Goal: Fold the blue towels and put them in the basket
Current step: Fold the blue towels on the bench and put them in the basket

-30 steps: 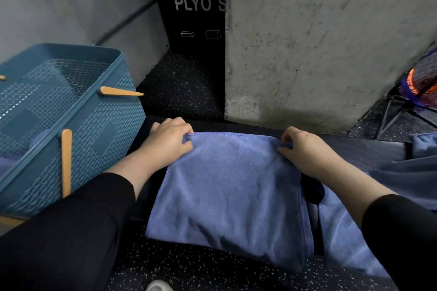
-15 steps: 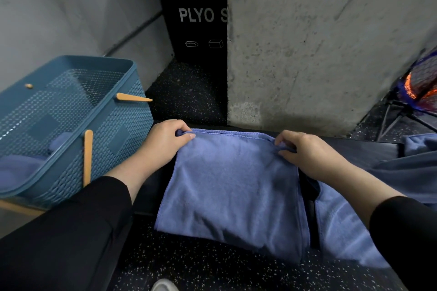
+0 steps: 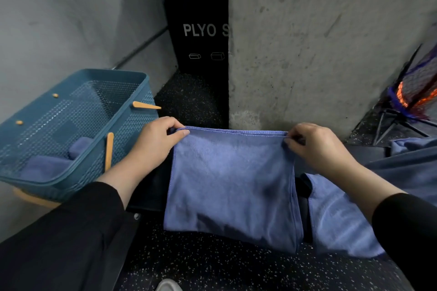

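A folded blue towel [image 3: 233,184] hangs from its top edge in front of me, doubled over, its lower part draping over a dark bench. My left hand [image 3: 157,142] pinches the top left corner and my right hand [image 3: 314,146] pinches the top right corner. A teal basket [image 3: 132,92] with wooden handles stands to the left, and folded blue towels [image 3: 49,165] lie inside it. More blue towels [image 3: 335,217] lie on the right under my right forearm.
A concrete pillar [image 3: 319,42] rises straight ahead, with a black plyo box [image 3: 201,38] in the gap beside it. A netted object with orange trim [image 3: 418,92] sits far right. Speckled black floor [image 3: 212,267] lies below.
Both hands have lifted the towel's top edge up and pulled it taut. The view has tilted up, showing more of the wall and the inside of the basket.
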{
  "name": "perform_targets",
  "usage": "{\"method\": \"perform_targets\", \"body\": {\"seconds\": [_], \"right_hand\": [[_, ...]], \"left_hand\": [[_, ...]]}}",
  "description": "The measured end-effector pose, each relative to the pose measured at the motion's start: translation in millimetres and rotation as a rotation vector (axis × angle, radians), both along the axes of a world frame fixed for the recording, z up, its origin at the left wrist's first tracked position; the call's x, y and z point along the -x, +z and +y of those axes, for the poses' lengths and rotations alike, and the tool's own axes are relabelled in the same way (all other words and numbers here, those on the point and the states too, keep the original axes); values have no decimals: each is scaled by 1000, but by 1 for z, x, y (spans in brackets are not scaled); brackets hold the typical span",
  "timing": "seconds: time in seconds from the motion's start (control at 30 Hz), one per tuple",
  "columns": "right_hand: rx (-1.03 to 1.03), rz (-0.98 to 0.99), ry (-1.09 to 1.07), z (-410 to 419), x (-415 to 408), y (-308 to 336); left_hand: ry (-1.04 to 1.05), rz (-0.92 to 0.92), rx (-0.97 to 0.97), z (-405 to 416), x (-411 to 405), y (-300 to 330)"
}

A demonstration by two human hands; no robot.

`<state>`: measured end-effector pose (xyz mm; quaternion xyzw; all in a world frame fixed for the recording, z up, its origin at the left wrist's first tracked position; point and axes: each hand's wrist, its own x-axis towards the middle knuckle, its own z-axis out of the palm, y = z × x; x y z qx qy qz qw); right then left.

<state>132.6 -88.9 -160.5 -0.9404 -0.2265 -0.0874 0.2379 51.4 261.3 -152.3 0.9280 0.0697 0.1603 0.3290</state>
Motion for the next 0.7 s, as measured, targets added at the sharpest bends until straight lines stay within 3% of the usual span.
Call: {"method": "perform_targets", "body": {"seconds": [0.2,0.33,0.53,0.63,0.7], "right_hand": [[-209,1,-70,-5,29,42],[-175,-20,-68,-8,49,66],[-603,-41,-79,-13,91,117],[-708,-29,-91,-12,104,129],[-750,-35,-107,-10,111,134]], "left_hand": [[-14,-22,21,4,24,28],[36,-95,-44,-1,41,49],[57,-409,382,-17,71,104],[20,-464,611,-28,83,119],[39,-437,645,-30,88,121]]}}
